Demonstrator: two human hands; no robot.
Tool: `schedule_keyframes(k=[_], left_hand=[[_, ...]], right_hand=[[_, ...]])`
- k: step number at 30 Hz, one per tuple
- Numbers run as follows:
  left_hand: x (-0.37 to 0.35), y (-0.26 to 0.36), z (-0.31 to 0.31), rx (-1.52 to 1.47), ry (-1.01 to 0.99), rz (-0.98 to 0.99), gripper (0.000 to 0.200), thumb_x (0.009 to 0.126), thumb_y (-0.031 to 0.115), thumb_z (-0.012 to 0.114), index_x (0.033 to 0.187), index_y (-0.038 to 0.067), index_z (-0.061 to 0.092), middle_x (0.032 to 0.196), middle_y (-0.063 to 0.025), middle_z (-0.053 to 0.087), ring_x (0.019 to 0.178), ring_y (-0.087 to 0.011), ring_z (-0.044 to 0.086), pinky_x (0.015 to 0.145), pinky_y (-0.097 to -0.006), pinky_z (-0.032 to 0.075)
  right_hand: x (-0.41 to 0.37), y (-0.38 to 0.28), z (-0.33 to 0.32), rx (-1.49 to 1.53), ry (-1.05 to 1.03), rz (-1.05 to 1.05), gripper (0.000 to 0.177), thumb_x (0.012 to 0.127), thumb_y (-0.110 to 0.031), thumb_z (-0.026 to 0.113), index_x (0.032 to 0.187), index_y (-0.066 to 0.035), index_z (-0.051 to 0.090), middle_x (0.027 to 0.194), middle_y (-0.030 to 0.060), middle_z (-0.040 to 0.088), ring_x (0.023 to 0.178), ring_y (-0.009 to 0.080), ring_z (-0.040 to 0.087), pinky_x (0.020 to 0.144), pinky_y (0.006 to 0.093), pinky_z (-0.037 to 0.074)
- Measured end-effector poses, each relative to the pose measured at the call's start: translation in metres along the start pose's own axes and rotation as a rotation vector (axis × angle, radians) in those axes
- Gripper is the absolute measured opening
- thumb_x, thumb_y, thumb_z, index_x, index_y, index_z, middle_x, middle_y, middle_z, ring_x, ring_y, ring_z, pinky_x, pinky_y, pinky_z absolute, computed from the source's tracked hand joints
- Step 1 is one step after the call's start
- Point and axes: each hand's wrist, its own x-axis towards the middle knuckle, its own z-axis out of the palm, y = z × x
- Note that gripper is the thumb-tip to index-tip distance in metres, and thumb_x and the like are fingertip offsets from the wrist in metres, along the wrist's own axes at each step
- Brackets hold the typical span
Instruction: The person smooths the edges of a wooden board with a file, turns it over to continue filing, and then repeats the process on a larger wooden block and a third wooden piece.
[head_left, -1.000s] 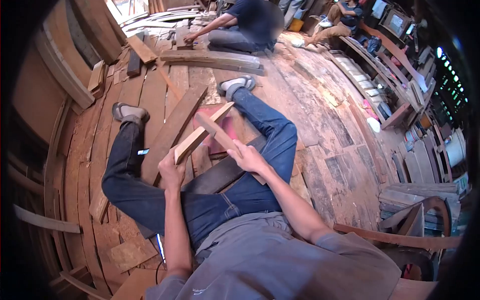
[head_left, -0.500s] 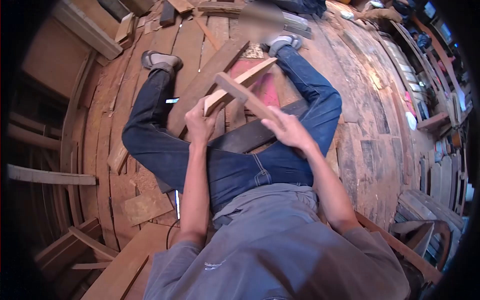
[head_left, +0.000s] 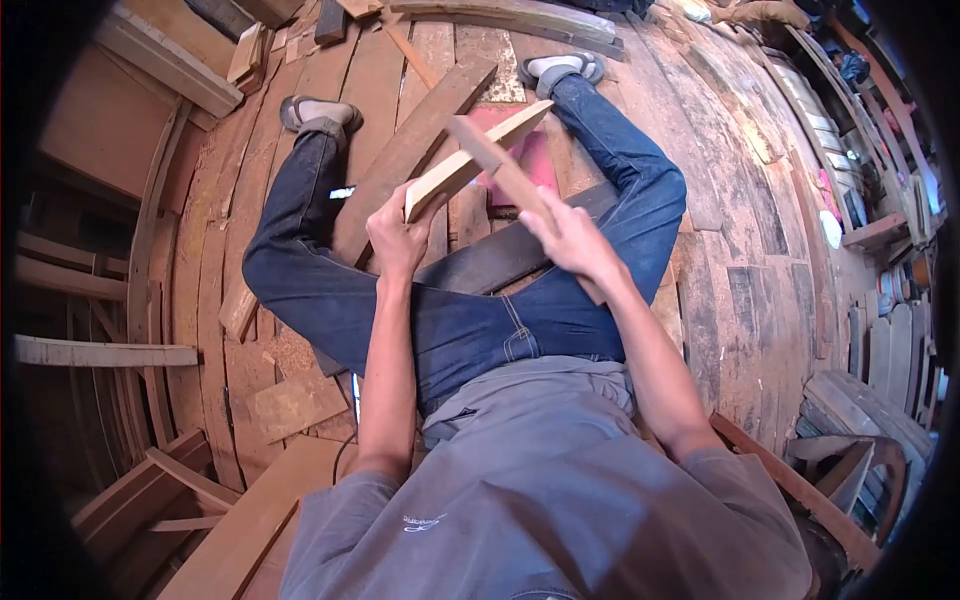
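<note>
My left hand (head_left: pixel 397 230) is closed around the lower end of a pale wooden strip (head_left: pixel 478 165), which slants up to the right over the floor between my legs. In my right hand (head_left: pixel 573 240) is a long flat wooden bar (head_left: pixel 512 182) with a step along its length. The bar crosses over the strip, its far end beyond the strip's upper edge and its near end showing below my wrist. Behind both pieces lies a pink-red thing (head_left: pixel 535 168), partly covered by them.
A dark board (head_left: pixel 500 255) lies across between my thighs. A long brown plank (head_left: pixel 415 150) slants along the floor beside my left leg. Timber lengths (head_left: pixel 510 18) lie beyond my feet. Stacked boards (head_left: pixel 865 410) stand at right, and wooden framing (head_left: pixel 105 352) fills the left.
The bar in my right hand has shifted slightly right across the strip, and its near end now shows below the hand. The left hand keeps its hold. A blurred round patch at the top is gone.
</note>
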Motion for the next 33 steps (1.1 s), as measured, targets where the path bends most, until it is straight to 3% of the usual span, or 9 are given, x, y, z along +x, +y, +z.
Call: schedule_keyframes(k=[4,5,8,14,18,22,24,27,33], left_hand=[[-0.001,-0.011,-0.006,-0.013,-0.043,0.056,0.031,0.080,0.014,0.083,0.109,0.007,0.075,0.092,-0.0177,0.075,0.085,-0.0306,0.076,0.073,-0.0351,0.057],[-0.001,-0.008,-0.009,-0.021,-0.066,0.061,0.032,0.080,0.014,0.083,0.110,0.007,0.075,0.092,-0.0177,0.075,0.086,-0.0306,0.076,0.074,-0.0350,0.057],[0.001,0.004,-0.009,-0.045,-0.100,0.067,0.032,0.079,0.010,0.081,0.110,0.007,0.074,0.092,-0.0185,0.074,0.086,-0.0318,0.075,0.074,-0.0346,0.056],[-0.005,-0.015,-0.014,0.047,-0.133,0.025,0.033,0.079,0.011,0.082,0.110,0.006,0.073,0.091,-0.0201,0.073,0.084,-0.0335,0.074,0.072,-0.0361,0.055],[-0.006,-0.003,-0.001,-0.017,-0.084,0.078,0.032,0.080,0.011,0.082,0.111,0.007,0.074,0.090,-0.0202,0.073,0.085,-0.0335,0.075,0.073,-0.0370,0.056],[-0.012,-0.013,0.001,0.008,-0.056,-0.026,0.032,0.080,0.012,0.082,0.110,0.004,0.074,0.088,-0.0201,0.073,0.083,-0.0332,0.075,0.072,-0.0367,0.056],[-0.009,-0.015,0.000,0.002,-0.031,-0.058,0.032,0.080,0.014,0.083,0.109,0.003,0.073,0.088,-0.0191,0.074,0.083,-0.0285,0.076,0.072,-0.0352,0.056],[-0.007,-0.008,0.004,-0.014,0.033,-0.042,0.033,0.082,0.019,0.085,0.107,0.002,0.073,0.089,-0.0170,0.076,0.083,-0.0201,0.076,0.074,-0.0324,0.056],[-0.010,-0.021,0.002,-0.023,0.024,-0.151,0.030,0.081,0.019,0.084,0.103,0.001,0.074,0.087,-0.0196,0.075,0.081,-0.0286,0.077,0.071,-0.0353,0.057]], right_hand=[[-0.024,-0.011,-0.003,0.018,-0.083,-0.120,0.048,0.101,-0.039,0.061,0.138,-0.010,0.053,0.100,0.0343,0.068,0.102,0.0501,0.066,0.084,0.0506,0.056],[-0.015,0.024,0.000,0.000,-0.003,-0.169,0.048,0.101,-0.038,0.061,0.139,-0.010,0.053,0.101,0.0327,0.069,0.102,0.0480,0.067,0.083,0.0500,0.056],[0.006,0.017,-0.012,-0.052,-0.011,0.093,0.038,0.102,-0.035,0.059,0.128,-0.008,0.054,0.095,0.0325,0.070,0.100,0.0478,0.067,0.080,0.0530,0.056],[-0.036,-0.028,0.003,-0.039,-0.121,-0.160,0.040,0.101,-0.036,0.060,0.128,-0.008,0.049,0.087,0.0359,0.066,0.092,0.0520,0.065,0.071,0.0573,0.054],[-0.008,0.020,-0.008,-0.004,-0.048,0.112,0.039,0.102,-0.036,0.058,0.124,-0.005,0.050,0.087,0.0357,0.067,0.092,0.0508,0.066,0.069,0.0589,0.053],[-0.056,-0.026,0.019,0.030,-0.050,-0.181,0.047,0.101,-0.036,0.059,0.136,-0.006,0.046,0.083,0.0381,0.065,0.090,0.0522,0.066,0.073,0.0582,0.054],[-0.053,-0.024,0.010,-0.031,-0.109,-0.186,0.044,0.101,-0.036,0.059,0.133,-0.008,0.046,0.083,0.0362,0.066,0.089,0.0521,0.066,0.070,0.0586,0.054],[-0.020,-0.002,-0.003,-0.053,-0.049,0.083,0.036,0.102,-0.035,0.058,0.123,-0.008,0.049,0.082,0.0350,0.067,0.087,0.0528,0.066,0.066,0.0593,0.052],[-0.048,-0.026,0.006,0.047,-0.119,-0.164,0.042,0.101,-0.034,0.059,0.131,-0.006,0.050,0.086,0.0378,0.065,0.094,0.0521,0.065,0.074,0.0572,0.052]])
